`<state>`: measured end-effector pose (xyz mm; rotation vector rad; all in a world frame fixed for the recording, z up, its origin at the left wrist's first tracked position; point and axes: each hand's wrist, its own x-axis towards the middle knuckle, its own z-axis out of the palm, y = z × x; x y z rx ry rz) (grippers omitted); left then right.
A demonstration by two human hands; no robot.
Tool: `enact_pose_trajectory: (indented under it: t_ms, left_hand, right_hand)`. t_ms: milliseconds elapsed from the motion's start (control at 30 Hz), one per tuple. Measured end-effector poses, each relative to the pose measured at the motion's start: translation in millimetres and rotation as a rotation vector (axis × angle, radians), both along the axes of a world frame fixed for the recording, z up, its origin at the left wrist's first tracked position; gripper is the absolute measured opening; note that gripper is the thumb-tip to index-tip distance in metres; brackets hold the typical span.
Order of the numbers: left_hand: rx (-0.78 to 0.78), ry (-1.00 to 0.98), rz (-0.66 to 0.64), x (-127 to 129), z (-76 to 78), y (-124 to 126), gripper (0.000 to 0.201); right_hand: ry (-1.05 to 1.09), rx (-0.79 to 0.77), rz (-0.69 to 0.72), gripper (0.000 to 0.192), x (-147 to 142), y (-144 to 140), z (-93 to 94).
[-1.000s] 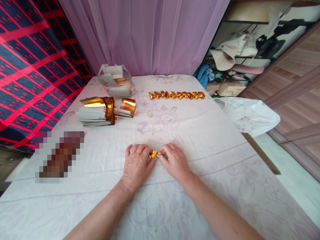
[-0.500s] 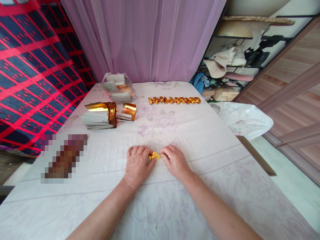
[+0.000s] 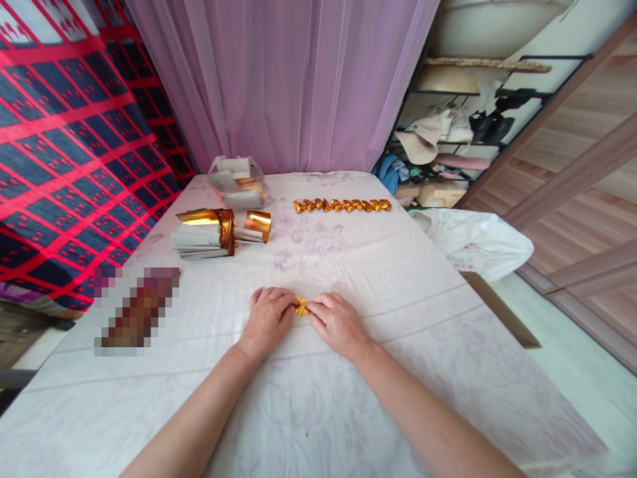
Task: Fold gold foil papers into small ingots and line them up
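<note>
Gold piece: The small folded gold piece (image 3: 301, 306) we are working is creased and yellowish; our fingers cover its ends, so its full outline is hidden.
Its place: It sits between our hands, on the near side of the gold row (image 3: 343, 206), which is our landmark; we cannot tell whether it touches the cloth.
Left hand: Our left hand (image 3: 271, 312) grips the piece's left end, fingers curled.
Right hand: Our right hand (image 3: 338, 324) pinches the other end between thumb and fingers.
Counter edges: Beyond the gold row, the far edge of the counter (image 3: 298, 398) runs along the purple curtain (image 3: 298, 86); the right edge passes near the row's right end, then slants outward on our side.
Room: Between the row and our hands we see a stretch of flowered cloth; more of it spreads nearer to us.
Paper stack: Left of the row, gold-and-white sheets (image 3: 202, 240) stand fanned, with a smaller curled bundle (image 3: 259, 224) just beside them.
Clear bag: Left of the row and slightly farther back, a see-through bag (image 3: 239, 182) holds more such sheets.
White bag: Right of the row, beside the counter, bulges a white bag (image 3: 478, 245); we cannot tell its contents.
</note>
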<state>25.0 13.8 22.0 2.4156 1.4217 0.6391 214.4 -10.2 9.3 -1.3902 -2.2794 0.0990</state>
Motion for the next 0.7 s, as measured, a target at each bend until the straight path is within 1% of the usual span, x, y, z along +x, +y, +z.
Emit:
enact_pose_trajectory:
  t_ms: [133,267,367,500,567,700]
  left_hand:
    - [0.018,0.027,-0.065,-10.1,-1.7,5.6,0.026]
    - [0.001,0.060,-0.121,-13.8,1.2,12.6,0.023]
    - [-0.002,0.091,-0.129,-13.3,6.9,16.6,0.020]
    - [0.031,0.151,-0.163,-11.0,13.7,16.7,0.017]
    - [0.046,0.160,-0.172,-9.4,14.3,14.8,0.016]
    - [0.081,0.143,-0.152,-4.8,10.5,10.0,0.015]
  right_hand:
    - [0.022,0.017,0.002,0.014,1.0,1.0,-3.8]
    - [0.022,0.024,0.006,0.013,2.4,2.7,-4.0]
    - [0.012,0.018,0.019,0.013,3.8,3.9,-2.1]
    - [-0.009,0.004,0.031,0.012,6.4,4.6,0.0]
    - [-0.017,-0.004,0.033,0.012,7.9,4.3,0.4]
    - [-0.018,-0.003,0.017,0.013,11.4,2.7,0.2]
